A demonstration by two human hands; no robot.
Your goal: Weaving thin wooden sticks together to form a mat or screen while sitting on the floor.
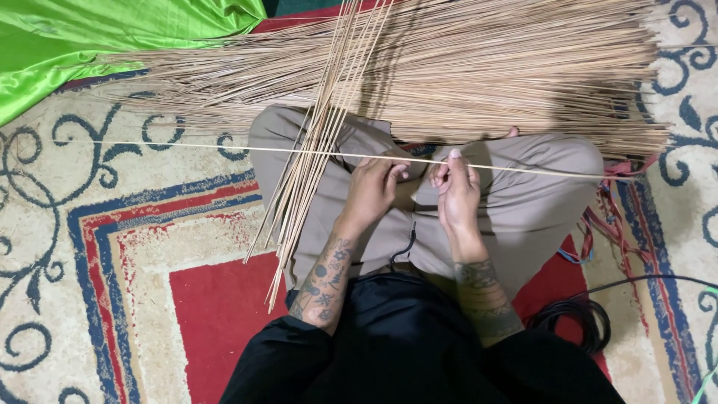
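I sit cross-legged on a carpet. My left hand (372, 187) and my right hand (456, 191) both pinch one long thin stick (224, 147) that runs level across my lap from far left to right. A small bundle of thin sticks (310, 161) lies slanted over my left knee, just left of my left hand. A large heap of the same tan sticks (479, 71) lies crosswise beyond my knees.
A patterned red, blue and cream carpet (112, 247) covers the floor. Green shiny cloth (90, 37) is bunched at the top left. A coiled black cable (576, 322) lies by my right thigh, with red and blue straps (606, 217) beside it.
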